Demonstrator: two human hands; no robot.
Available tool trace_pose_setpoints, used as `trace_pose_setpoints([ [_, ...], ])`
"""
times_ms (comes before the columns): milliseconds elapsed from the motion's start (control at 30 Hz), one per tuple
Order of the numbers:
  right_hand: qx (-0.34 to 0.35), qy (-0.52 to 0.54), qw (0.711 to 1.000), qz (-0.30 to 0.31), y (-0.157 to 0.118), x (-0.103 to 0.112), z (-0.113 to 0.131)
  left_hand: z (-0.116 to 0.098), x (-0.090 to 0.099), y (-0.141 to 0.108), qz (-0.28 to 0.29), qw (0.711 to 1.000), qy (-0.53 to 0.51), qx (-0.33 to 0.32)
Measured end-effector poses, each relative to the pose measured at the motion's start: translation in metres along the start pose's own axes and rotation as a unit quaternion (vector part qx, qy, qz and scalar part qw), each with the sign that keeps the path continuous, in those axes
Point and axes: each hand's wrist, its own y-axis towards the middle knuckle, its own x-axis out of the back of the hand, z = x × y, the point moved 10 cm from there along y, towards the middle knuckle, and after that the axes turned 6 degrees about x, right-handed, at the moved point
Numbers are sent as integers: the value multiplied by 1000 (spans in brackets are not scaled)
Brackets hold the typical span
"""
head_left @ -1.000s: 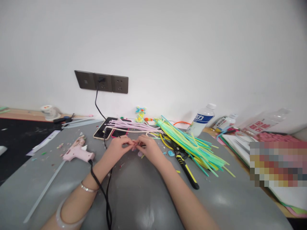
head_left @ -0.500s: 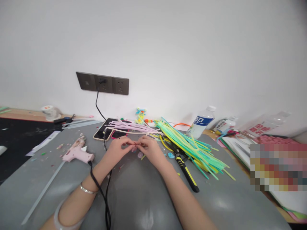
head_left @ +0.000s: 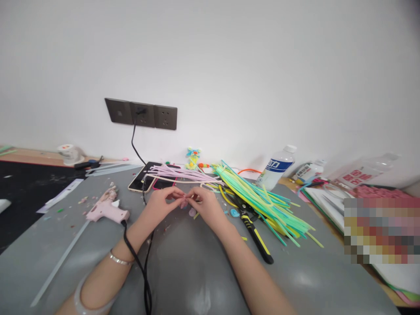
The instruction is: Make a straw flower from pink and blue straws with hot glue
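Note:
My left hand (head_left: 164, 202) and my right hand (head_left: 205, 203) meet above the middle of the grey table, thumbs and fingertips pinched together. Between the fingertips is a small pink piece (head_left: 184, 202), mostly covered, so its kind is unclear. Just below the fingers lies a small lilac coil (head_left: 192, 212). Beyond the hands rests a bundle of lilac pipe cleaners (head_left: 187, 173). To the right of my right hand are a blue coil (head_left: 234, 213), pliers with black and yellow handles (head_left: 257, 238) and a pile of green and yellow pipe cleaners (head_left: 262, 199).
A pink glue gun (head_left: 106, 210) with a long glue stick lies at the left, its black cord (head_left: 144, 271) running under my left forearm. Two phones (head_left: 141, 179) lie near the wall. A bottle (head_left: 277, 168) and a small colourful figure (head_left: 193, 158) stand behind; papers (head_left: 331, 205) are stacked right.
Both hands stay in nearly the same place. The fingertips have shifted slightly around the small pink piece, and more of it shows between them.

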Motion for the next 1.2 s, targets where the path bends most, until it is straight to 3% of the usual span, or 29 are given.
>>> trace_pose_setpoints([
  [300, -12, 21, 1000, 6, -1, -2, -5, 2, -3, 0, 15, 1000, -17, 10],
  [533, 36, 7, 999, 14, 0, -2, 4, 5, -2, 0, 5, 1000, -23, 12],
  [1200, 12, 30, 999, 21, -1, -2, 5, -2, -4, -2, 10, 1000, 1, -2],
])
